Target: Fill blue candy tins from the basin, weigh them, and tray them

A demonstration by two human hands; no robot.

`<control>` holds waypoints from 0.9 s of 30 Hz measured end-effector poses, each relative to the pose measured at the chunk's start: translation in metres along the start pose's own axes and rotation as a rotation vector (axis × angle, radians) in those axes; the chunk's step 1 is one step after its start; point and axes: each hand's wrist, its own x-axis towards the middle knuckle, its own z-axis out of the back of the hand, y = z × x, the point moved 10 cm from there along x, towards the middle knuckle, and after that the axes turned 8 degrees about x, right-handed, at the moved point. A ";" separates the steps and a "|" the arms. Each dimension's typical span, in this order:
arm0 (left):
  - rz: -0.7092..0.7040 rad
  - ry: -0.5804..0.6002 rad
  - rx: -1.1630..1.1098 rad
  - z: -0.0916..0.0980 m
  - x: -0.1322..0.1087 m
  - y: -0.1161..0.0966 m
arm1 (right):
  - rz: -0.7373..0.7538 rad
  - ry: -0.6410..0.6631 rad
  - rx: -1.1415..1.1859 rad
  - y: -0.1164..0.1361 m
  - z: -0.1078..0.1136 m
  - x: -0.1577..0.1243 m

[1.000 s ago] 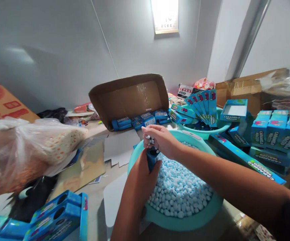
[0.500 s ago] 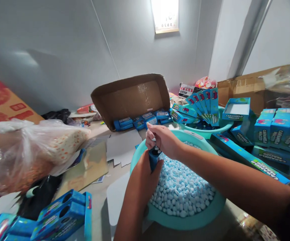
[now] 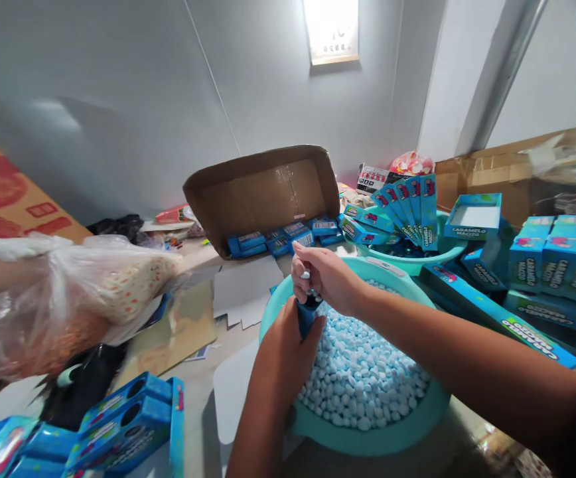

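A small blue box stands nearly upright in my left hand, whose fingers are wrapped round it. Its dark open top faces up. Right over that opening is my right hand, curled closed around white candies, with some showing between the fingers and at the box's mouth. How many the fist holds is hidden. Below both hands sits a turquoise basin with a heap of pale blue and white candies.
A tilted brown carton with blue packs stands behind. To the right are a second turquoise basin with blue cartons and a display box. Blue boxes with round holes lie front left, beyond them a plastic bag.
My right hand stays over the box, and its fingers have shifted slightly, with a candy showing more plainly between them. The whole view has moved a little.
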 end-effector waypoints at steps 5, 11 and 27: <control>0.048 -0.007 0.062 0.003 0.000 0.001 | -0.021 -0.018 -0.023 0.000 0.002 -0.001; 0.071 -0.001 0.073 0.003 -0.001 0.002 | -0.008 -0.022 -0.063 0.000 0.003 -0.001; 0.090 0.008 0.105 0.003 -0.002 0.002 | -0.029 -0.028 -0.043 0.000 0.004 -0.002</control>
